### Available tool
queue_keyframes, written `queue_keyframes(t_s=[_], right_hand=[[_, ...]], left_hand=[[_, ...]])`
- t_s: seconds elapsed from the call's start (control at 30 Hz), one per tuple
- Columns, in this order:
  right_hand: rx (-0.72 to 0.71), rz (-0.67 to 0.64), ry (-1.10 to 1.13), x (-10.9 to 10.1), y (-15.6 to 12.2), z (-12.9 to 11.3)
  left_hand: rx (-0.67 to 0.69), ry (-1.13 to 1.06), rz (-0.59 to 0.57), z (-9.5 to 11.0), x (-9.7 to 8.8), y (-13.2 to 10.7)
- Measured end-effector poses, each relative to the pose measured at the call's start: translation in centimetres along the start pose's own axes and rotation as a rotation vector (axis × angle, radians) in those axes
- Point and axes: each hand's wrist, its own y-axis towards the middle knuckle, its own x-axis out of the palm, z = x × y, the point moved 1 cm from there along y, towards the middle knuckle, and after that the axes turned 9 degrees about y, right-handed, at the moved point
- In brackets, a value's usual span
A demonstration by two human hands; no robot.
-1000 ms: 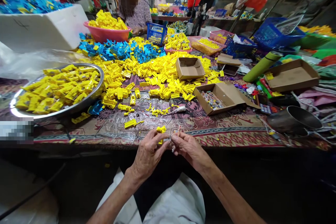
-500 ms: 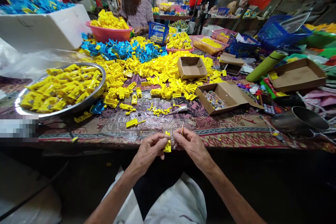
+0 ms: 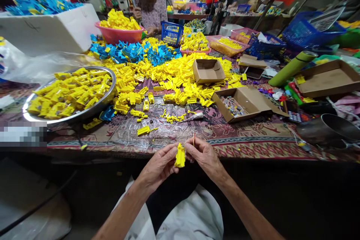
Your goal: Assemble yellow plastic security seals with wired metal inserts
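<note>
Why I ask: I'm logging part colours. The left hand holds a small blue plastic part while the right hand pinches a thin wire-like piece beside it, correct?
Not quite: the head view shows the small plastic part in the left hand is yellow, not blue. The right hand does pinch a thin wire-like piece beside it.
</note>
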Motion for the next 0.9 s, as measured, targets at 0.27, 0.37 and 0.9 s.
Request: queue_keyframes(t_s=[0.27,0.37,0.9], right_hand=[[-0.032,0.039,-0.030,0.4,-0.2,0.6],[-0.038,0.062,-0.027,0.4,-0.2,0.9],[-0.217,0.084,-0.447,0.6,-0.6,-0.2]], left_hand=[[-0.001,0.007,0.048,0.1,0.5,-0.2],[-0.001,0.013,0.053,0.0,0.5,-0.2],[0.022,0.099,0.107,-0.1,0.4,-0.3]])
